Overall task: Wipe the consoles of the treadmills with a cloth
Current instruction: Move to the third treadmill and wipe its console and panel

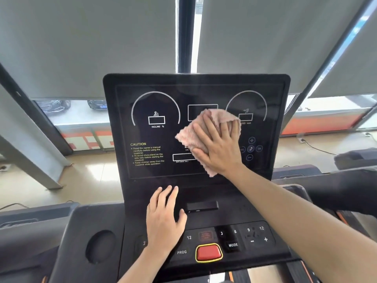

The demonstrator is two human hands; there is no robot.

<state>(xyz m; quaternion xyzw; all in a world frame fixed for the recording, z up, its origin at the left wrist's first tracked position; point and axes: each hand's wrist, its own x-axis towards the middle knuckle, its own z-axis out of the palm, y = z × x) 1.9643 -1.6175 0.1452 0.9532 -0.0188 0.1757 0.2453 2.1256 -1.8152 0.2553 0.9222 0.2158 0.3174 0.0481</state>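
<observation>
A black treadmill console [159,166] stands right in front of me, its upright display panel printed with white dials and a yellow CAUTION text. My right hand [219,147] lies flat on a pink cloth [188,137], pressing it against the centre-right of the display; the cloth covers part of the middle readouts. My left hand [164,218] rests palm down, fingers spread, on the lower control deck left of the red stop button [208,252], holding nothing.
A round cup holder [101,247] sits in the left side tray. Number keys and a MODE key [233,245] line the lower deck. A neighbouring treadmill [355,160] stands to the right. Grey blinds and slanted steel beams fill the window behind.
</observation>
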